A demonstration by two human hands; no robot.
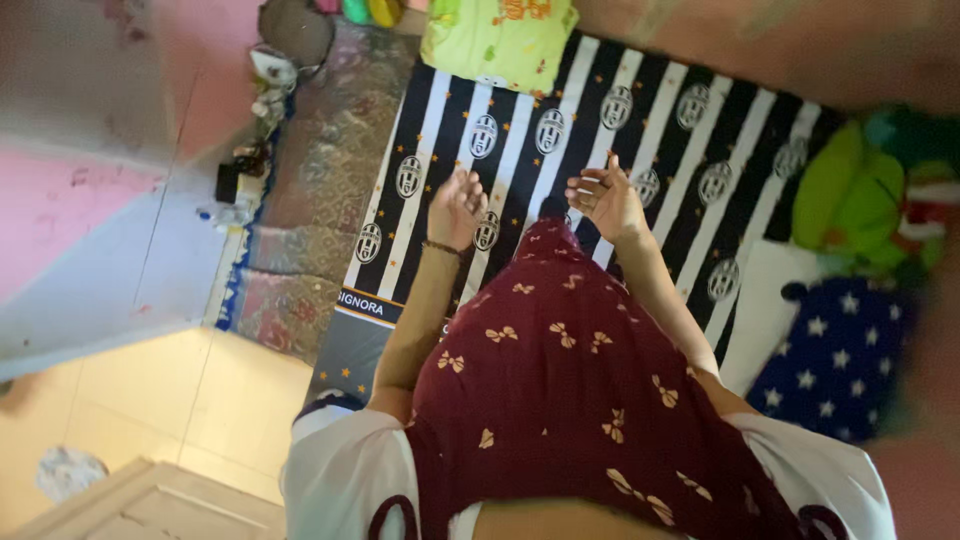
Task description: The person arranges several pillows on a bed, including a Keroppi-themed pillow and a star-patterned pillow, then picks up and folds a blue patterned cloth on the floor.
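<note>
Striped sheet [640,150] covers the mattress, lying flat, with a green pillow [497,38] at its head. Left hand [455,205] and right hand [605,198] hover above it, fingers spread, holding nothing. Spreading appears largely complete; a starred pillow [835,360] sits at the right.

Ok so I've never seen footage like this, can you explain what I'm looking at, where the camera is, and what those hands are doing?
This is one picture from a camera worn on a person's head, looking down their own body. No machine is involved, only two bare hands. The left hand and right hand are both open, empty and raised above a black and white striped sheet spread on a mattress. The dark red cloth with small bows is the person's own clothing. A light green pillow lies at the far end, and a blue pillow with stars sits at one side.
</note>
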